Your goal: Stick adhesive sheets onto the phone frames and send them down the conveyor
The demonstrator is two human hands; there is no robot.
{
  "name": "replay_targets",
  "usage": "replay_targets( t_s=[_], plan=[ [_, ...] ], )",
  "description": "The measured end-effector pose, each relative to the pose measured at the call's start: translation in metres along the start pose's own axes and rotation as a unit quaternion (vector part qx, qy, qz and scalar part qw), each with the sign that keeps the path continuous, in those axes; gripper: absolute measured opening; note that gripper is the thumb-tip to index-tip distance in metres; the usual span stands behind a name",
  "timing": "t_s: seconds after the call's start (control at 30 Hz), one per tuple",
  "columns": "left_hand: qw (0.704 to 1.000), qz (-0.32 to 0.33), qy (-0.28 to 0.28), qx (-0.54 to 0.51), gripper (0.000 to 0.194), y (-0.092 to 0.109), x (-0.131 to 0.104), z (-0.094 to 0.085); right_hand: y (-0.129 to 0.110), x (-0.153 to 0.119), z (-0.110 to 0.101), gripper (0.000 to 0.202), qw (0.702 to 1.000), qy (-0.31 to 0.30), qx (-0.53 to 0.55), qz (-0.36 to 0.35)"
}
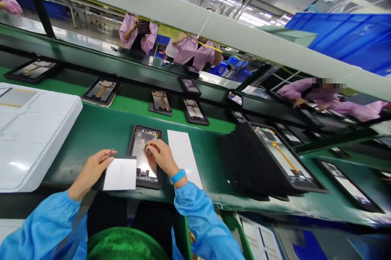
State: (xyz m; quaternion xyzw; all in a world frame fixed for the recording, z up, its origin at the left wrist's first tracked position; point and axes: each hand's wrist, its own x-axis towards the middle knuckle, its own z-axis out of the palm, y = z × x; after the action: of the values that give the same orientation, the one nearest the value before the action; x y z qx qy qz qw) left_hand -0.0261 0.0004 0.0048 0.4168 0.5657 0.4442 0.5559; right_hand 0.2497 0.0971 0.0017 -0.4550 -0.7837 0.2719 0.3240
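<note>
An open tablet [141,155] lies in a black frame on the green bench, its circuit board at the far end and a silvery panel below. Above its upper part, my right hand [161,156] has its fingertips closed on a thin yellowish strip [146,145]; its exact kind is unclear. My left hand [95,169] pinches the upper left corner of a flat white rectangular piece [119,173] with a dark top edge, left of the tablet and overlapping its side. A small thin metallic tip shows at the left fingers. A white sheet [184,154] lies right of the tablet.
A white plastic tray [33,138] stands at left. At right is a stack of black-framed tablets [275,158]. More open tablets [102,91] line the green belt [131,115] behind. Co-workers in pink sleeves [195,50] are beyond. A green stool or bin [128,245] is below.
</note>
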Motion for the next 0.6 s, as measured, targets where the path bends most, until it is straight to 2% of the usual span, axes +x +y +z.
replay_targets(
  t_s=[0.1,0.2,0.27,0.4,0.6],
  plan=[
    [0.996,0.047,-0.055,0.049,0.033,0.010,0.029,0.026,0.002,0.014,-0.008,0.021,0.994,0.034,0.070,0.077],
    [0.988,0.078,-0.086,0.098,0.024,0.016,0.056,0.052,0.004,0.020,-0.015,0.026,0.985,0.003,0.123,0.116],
    [0.984,0.089,-0.082,0.129,0.021,0.018,0.070,0.064,0.006,0.019,-0.019,0.030,0.982,-0.004,0.142,0.124],
    [0.979,0.095,-0.072,0.167,0.017,0.021,0.084,0.076,0.011,0.007,-0.032,0.036,0.978,0.025,0.157,0.137],
    [0.979,0.084,-0.064,0.176,0.017,0.018,0.090,0.080,0.016,-0.017,-0.046,0.037,0.963,0.045,0.195,0.181]
  ],
)
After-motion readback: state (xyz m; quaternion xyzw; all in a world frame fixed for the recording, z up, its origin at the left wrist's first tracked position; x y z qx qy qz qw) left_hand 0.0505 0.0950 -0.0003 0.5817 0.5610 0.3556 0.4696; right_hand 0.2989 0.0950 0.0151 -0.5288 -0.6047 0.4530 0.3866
